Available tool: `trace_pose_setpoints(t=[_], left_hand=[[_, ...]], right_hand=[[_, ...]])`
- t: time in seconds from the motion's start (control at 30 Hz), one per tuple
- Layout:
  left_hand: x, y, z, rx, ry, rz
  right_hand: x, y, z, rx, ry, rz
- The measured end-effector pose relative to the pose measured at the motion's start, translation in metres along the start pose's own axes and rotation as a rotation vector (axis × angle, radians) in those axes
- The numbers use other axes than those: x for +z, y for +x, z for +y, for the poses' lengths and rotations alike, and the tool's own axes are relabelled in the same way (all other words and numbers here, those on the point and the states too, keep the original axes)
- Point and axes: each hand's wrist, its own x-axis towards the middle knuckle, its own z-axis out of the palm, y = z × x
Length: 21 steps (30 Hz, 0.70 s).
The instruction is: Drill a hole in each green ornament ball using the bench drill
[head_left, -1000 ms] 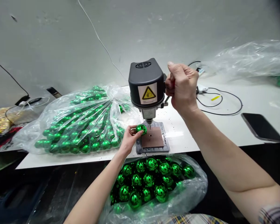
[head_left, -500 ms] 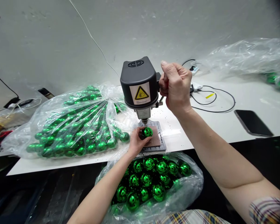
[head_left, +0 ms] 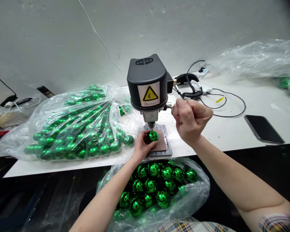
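Note:
A shiny green ball sits under the bit of a small black drill press with a yellow warning label. My left hand pinches the ball from the left between thumb and fingers, over a brown pad on the grey base. The bit meets the top of the ball; how deep it goes I cannot tell. To the right of the press, my right hand is closed in a fist around the end of the feed lever, whose grip is hidden by the fingers.
An open clear bag of green balls lies before me, below the table edge. On the white table rest a full tied bag at left, a phone, cables, and a black headband-like object. Dark crumbs surround the base.
My right hand has swung down with the lever, uncovering the black headband-like object behind it. The left hand keeps the ball in the same place. The view has shifted slightly.

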Motion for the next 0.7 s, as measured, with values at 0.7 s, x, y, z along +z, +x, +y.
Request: trace_pose_setpoints(t=[0.7], left_hand=[[-0.011, -0.01, 0.021, -0.067, 0.056, 0.117]], right_hand=[[0.019, 0.054, -0.002, 0.351, -0.082, 0.033]])
